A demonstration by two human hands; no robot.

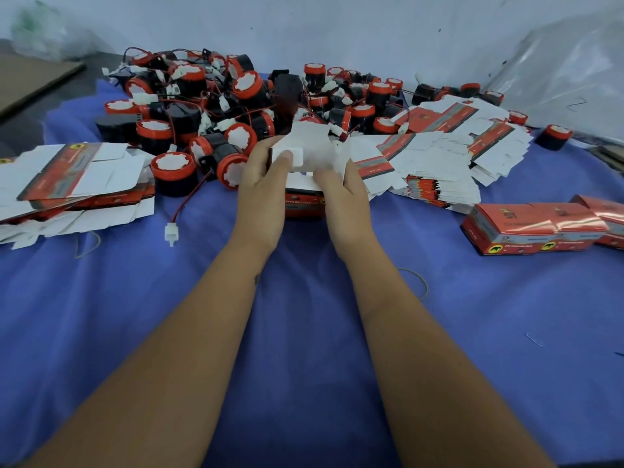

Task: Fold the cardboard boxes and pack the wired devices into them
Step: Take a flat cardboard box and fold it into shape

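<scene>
A red and white cardboard box [304,201] stands on the blue cloth at the centre, its white flaps up. My left hand [263,190] grips its left side, thumb pressing a white flap. My right hand [341,194] holds its right side, fingers on the flaps. What is inside the box is hidden. Behind it lies a pile of wired devices [216,106], black cylinders with red caps, red and black leads and white plugs. Flat unfolded boxes lie in a stack at the left [74,180] and in a spread heap at the right [439,153].
Three closed red boxes [540,228] lie in a row at the right edge. A loose white plug [171,233] on its lead lies left of my forearm. Rubber bands [418,282] lie on the blue cloth [304,332]. Clear plastic sheeting [557,69] rises at the back right.
</scene>
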